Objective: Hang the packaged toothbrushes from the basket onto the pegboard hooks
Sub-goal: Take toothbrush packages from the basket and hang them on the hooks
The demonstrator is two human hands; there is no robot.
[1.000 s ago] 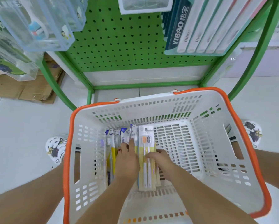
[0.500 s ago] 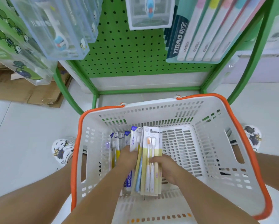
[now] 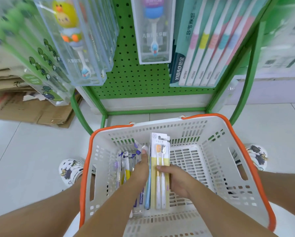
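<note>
Basket (image 3: 256, 170), 6 o'clock of pegboard (image 3: 134, 74): my right hand (image 3: 179, 181) grips yellow pack (image 3: 160, 168) for lifting, left hand (image 3: 140, 170) pinches neighbouring packs (image 3: 124, 168), parting them.

both forearms are bare, with no sleeves, watch or rings showing on the left hand (image 3: 140, 170) or the right hand (image 3: 178, 181). the legs are bare too. on the feet are white clog-style shoes, the left shoe (image 3: 71, 170) and right shoe (image 3: 256, 155), each dotted with dark cartoon charms.
</note>
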